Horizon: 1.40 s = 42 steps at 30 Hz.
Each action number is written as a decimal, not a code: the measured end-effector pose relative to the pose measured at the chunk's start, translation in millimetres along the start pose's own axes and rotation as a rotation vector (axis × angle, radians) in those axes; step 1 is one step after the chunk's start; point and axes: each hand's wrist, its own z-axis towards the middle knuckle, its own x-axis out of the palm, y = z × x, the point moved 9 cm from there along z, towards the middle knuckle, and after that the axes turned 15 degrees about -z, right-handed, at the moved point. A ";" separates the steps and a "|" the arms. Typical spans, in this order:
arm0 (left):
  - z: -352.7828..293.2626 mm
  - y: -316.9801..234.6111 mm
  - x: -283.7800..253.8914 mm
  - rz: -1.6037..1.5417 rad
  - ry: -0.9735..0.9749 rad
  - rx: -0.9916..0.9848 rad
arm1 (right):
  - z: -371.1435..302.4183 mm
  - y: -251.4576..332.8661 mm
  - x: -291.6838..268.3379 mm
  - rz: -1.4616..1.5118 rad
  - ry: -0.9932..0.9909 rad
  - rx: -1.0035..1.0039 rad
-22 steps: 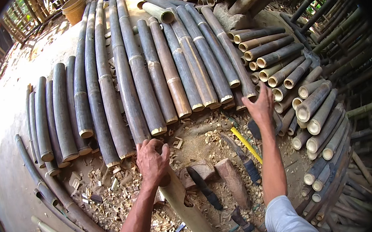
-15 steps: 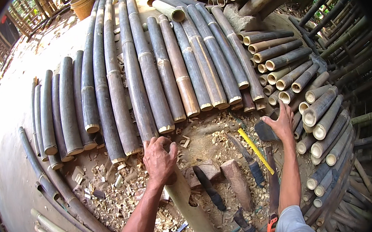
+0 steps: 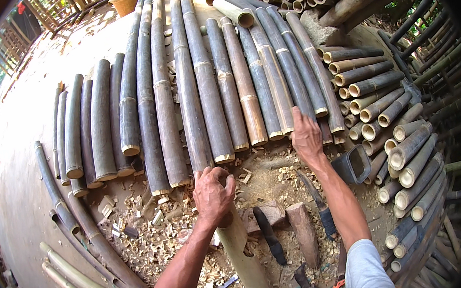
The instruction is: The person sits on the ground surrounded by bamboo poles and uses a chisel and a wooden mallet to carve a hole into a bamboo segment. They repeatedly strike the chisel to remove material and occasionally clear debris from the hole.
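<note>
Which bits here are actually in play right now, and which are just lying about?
In hand:
- left hand grips the pale split bamboo length running toward the person
- right hand rests on the end of a grey-green bamboo pole in the laid-out row

Lying about:
- dark-handled knife
- reddish wooden block
- dark square tub
- bamboo chips

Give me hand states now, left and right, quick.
Left hand: closed around the top end of an upright bamboo piece.
Right hand: open, palm down on the ends of the laid bamboo poles, gripping nothing.
</note>
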 end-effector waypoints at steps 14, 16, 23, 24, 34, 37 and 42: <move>-0.6 1.3 -3.3 -0.018 -0.021 -0.021 | -48.5 -37.9 12.9 2.015 0.006 0.972; -0.3 1.4 -1.4 -0.025 -0.017 -0.028 | -51.8 -41.1 20.0 1.981 0.036 1.071; -0.5 2.2 -4.1 0.010 -0.035 -0.010 | -65.7 -9.8 32.2 2.061 0.440 1.149; -0.4 2.3 -3.6 0.019 -0.032 -0.005 | -70.0 -5.9 37.8 1.997 0.458 1.217; -1.5 1.1 -2.2 0.015 -0.036 -0.027 | -85.4 22.4 59.5 2.124 0.479 1.219; -2.8 2.2 -3.8 0.012 -0.037 -0.045 | -89.7 23.7 60.4 1.972 0.389 1.199; -1.6 3.7 -1.9 0.003 -0.030 -0.047 | -91.6 34.0 66.5 1.991 0.426 1.108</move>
